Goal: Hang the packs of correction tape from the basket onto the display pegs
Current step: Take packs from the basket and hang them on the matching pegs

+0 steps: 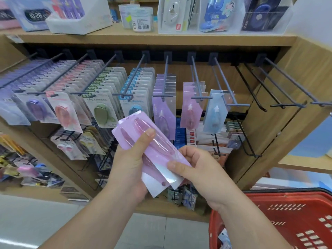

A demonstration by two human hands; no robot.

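The left hand (129, 168) grips a pink correction tape pack (161, 150) from below, thumb across its blister, while the right hand (201, 169) pinches its near right edge. The pack is in front of the display pegs (195, 78), and the red basket (260, 199) is near right.

free: bare pegs (287, 79) (far right) | blocked: packed pegs (102, 71) left

Both forearms are reaching in from below. Left hand (131, 169) is gripping the pink correction tape packs (158, 150), thumb on top - right hand (199, 169) is pinching their lower end.
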